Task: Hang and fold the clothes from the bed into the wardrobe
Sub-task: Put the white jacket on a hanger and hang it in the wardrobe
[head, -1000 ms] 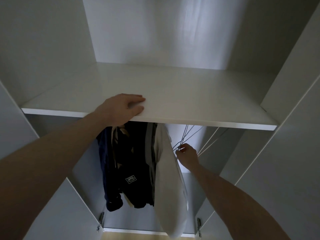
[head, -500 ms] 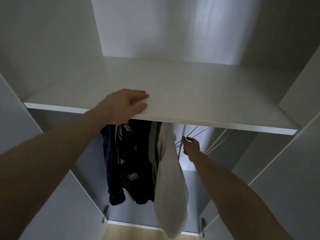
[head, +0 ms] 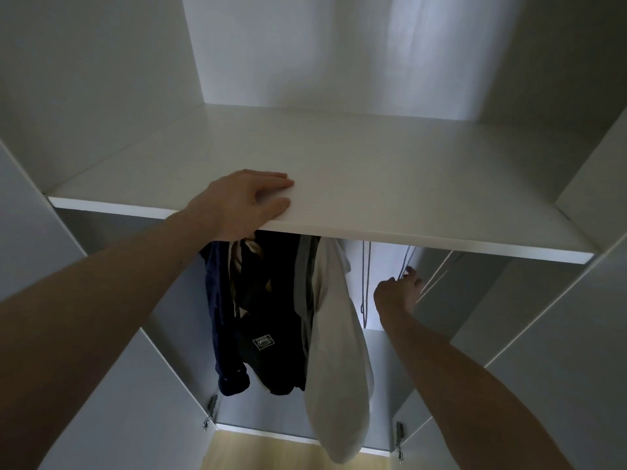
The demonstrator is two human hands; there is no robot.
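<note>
I look into an open white wardrobe. My left hand (head: 246, 201) lies flat on the front edge of the white shelf (head: 390, 184), fingers on top. Below the shelf hang dark navy clothes (head: 268, 317) and, to their right, a white garment (head: 339, 351). My right hand (head: 398, 293) reaches under the shelf and pinches a thin wire hanger (head: 407, 262) to the right of the white garment. Another empty wire hanger (head: 365, 283) hangs between the garment and my hand. The rail is hidden by the shelf.
White wardrobe side walls stand at left (head: 84, 96) and right (head: 576, 317). Door hinges (head: 210, 410) sit low on both sides. A strip of light wood floor (head: 264, 452) shows at the bottom. More pale hanger wires (head: 437, 276) slant right of my hand.
My right hand has moved to the right along the rail, away from the white garment, now gripping a hanger further right. The view has shifted slightly. My left hand stays on the shelf.
</note>
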